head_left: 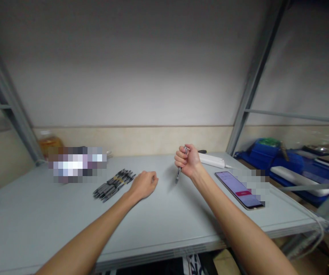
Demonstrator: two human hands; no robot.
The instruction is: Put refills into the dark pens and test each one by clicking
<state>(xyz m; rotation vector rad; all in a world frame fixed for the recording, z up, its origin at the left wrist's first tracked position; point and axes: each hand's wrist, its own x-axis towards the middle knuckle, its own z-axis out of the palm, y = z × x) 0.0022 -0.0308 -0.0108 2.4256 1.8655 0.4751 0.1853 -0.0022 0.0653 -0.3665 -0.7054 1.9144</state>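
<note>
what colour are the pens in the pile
The pens are black and grey with yellowish patches, head view.

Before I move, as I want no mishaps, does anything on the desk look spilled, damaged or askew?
Nothing stands out: no spill or damage shows on the desk. The pens lie grouped beside the left hand; the right hand grips one pen. Pixelated patches hide some things.

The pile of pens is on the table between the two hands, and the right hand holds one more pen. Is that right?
Not quite: the pile of pens isn't between the hands. The head view shows it to the left of the left hand, on the table. The right hand does hold one more pen.
</note>
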